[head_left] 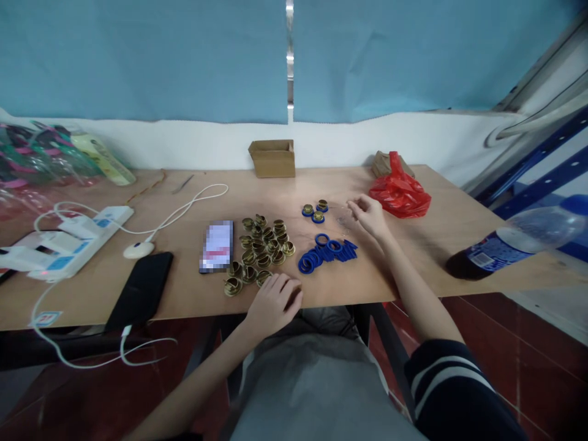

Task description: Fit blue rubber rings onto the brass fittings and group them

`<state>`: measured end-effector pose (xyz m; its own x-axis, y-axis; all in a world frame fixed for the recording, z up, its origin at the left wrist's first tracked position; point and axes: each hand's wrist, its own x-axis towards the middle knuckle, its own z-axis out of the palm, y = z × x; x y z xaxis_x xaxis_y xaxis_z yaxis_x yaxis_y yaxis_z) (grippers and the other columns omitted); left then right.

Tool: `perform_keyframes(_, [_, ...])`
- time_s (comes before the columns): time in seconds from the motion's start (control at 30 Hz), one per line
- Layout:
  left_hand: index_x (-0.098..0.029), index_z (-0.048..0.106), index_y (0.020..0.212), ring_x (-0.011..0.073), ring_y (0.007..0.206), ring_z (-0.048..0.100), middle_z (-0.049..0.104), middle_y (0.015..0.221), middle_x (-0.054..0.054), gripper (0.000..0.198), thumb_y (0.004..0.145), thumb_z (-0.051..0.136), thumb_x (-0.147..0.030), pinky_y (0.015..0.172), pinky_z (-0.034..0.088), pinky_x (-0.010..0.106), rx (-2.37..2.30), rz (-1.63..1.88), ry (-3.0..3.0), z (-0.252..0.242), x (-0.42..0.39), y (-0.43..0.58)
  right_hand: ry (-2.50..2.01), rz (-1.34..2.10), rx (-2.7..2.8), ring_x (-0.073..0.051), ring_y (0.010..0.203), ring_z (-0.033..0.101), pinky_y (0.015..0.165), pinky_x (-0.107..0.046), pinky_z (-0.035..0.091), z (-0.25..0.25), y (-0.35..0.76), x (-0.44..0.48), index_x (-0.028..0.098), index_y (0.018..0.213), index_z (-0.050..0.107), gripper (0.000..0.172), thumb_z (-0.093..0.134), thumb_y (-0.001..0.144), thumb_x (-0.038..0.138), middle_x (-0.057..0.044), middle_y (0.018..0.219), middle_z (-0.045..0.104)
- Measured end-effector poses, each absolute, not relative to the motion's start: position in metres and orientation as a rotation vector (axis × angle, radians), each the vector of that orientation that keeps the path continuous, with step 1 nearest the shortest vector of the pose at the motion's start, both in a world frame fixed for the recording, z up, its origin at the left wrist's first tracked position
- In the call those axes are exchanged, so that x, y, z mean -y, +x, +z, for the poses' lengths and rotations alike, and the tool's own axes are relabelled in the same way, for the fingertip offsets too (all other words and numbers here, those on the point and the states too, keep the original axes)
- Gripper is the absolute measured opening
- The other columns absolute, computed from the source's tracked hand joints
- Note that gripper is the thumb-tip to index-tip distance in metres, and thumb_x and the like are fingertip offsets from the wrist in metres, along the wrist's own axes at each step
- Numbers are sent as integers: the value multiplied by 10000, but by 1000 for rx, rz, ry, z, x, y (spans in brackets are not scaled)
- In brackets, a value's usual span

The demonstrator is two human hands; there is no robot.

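While the right hand (pixel 370 217), fingertips pinched, grip unclear, was nearer the small clear pieces (pixel 343 220) at its eight o'clock, the left hand (pixel 274 300), curled, contents hidden, had gold-coloured caps (pixel 259 247) at eleven.

left grip (pixel 274 300) by brass-coloured pieces (pixel 258 246); right grip (pixel 370 215) near red bag (pixel 403 196); blue rings (pixel 324 253) between

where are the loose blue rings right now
In the head view, the loose blue rings lie right of centre, beside the brass-coloured pieces and below-left of the right hand.
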<state>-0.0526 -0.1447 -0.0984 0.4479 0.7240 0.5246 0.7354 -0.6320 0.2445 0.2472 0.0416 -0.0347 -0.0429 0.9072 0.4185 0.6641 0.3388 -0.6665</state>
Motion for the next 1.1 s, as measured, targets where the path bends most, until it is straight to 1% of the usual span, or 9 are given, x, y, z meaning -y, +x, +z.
perform_keyframes(0.1, [-195, 632, 942, 221, 822, 620, 675, 872, 55, 81, 961, 556, -172, 778, 512, 371, 1339, -1044, -2689, -96, 146, -53, -1209, 413, 1564, -157, 570, 567, 544, -293, 485, -12, 235, -11, 224, 914, 577, 371, 543, 943, 592, -27, 761, 625])
perform_keyframes(0.23, [-204, 628, 935, 186, 768, 632, 673, 839, 36, 106, 968, 547, -143, 737, 522, 326, 1315, -1245, -2758, -84, 157, -49, -1091, 432, 1514, -167, 556, 539, 541, -319, 465, 7, 207, 61, 261, 879, 602, 277, 602, 953, 528, -3, 691, 573])
perform_keyframes(0.33, [-204, 627, 939, 173, 790, 662, 680, 849, 35, 104, 976, 550, -144, 737, 544, 299, 1353, -1391, -2858, -71, 170, -44, -1076, 526, 1562, -191, 575, 541, 559, -358, 451, 1, 181, 114, 277, 858, 610, 227, 568, 988, 458, -21, 709, 581])
perform_keyframes(0.43, [-209, 645, 994, 158, 755, 677, 696, 838, 20, 73, 966, 588, -171, 700, 560, 278, 1476, -1495, -2940, -63, 180, -39, -1059, 692, 1580, -228, 670, 558, 614, -390, 462, -19, 155, 148, 291, 845, 581, 211, 530, 1005, 417, -42, 774, 591])
perform_keyframes(0.6, [-231, 669, 1120, 157, 779, 719, 774, 989, 27, 194, 930, 646, -200, 717, 597, 284, 1782, -1709, -2895, -66, 179, -37, -1009, 962, 1495, -222, 725, 525, 651, -369, 462, -45, 127, 162, 286, 838, 544, 237, 529, 997, 461, -26, 800, 524])
perform_keyframes(0.7, [-227, 698, 1070, 165, 761, 729, 774, 881, 14, 150, 933, 636, -225, 663, 592, 268, 1925, -1822, -2790, -68, 174, -39, -1005, 1012, 1423, -215, 726, 506, 662, -354, 448, -51, 124, 164, 283, 838, 546, 258, 546, 988, 492, -20, 791, 512])
perform_keyframes(0.8, [-215, 720, 1006, 171, 780, 749, 775, 881, 25, 126, 945, 615, -250, 656, 597, 254, 1977, -1973, -2796, -68, 171, -40, -1015, 1078, 1350, -195, 692, 471, 634, -325, 419, -55, 124, 166, 272, 855, 557, 279, 571, 975, 524, -5, 765, 489])
perform_keyframes(0.93, [-185, 713, 877, 158, 731, 726, 752, 810, 26, 138, 931, 635, -286, 664, 586, 237, 2080, -2126, -2759, -66, 170, -40, -982, 1163, 1276, -150, 659, 428, 617, -285, 372, -61, 120, 170, 232, 862, 553, 295, 587, 985, 498, 22, 745, 461])
perform_keyframes(1.1, [-179, 713, 824, 149, 705, 691, 732, 757, 15, 131, 886, 666, -285, 652, 548, 222, 2186, -2212, -2672, -67, 165, -39, -947, 1207, 1256, -129, 643, 427, 608, -267, 362, -66, 116, 175, 216, 872, 550, 287, 577, 1001, 471, 29, 750, 478])
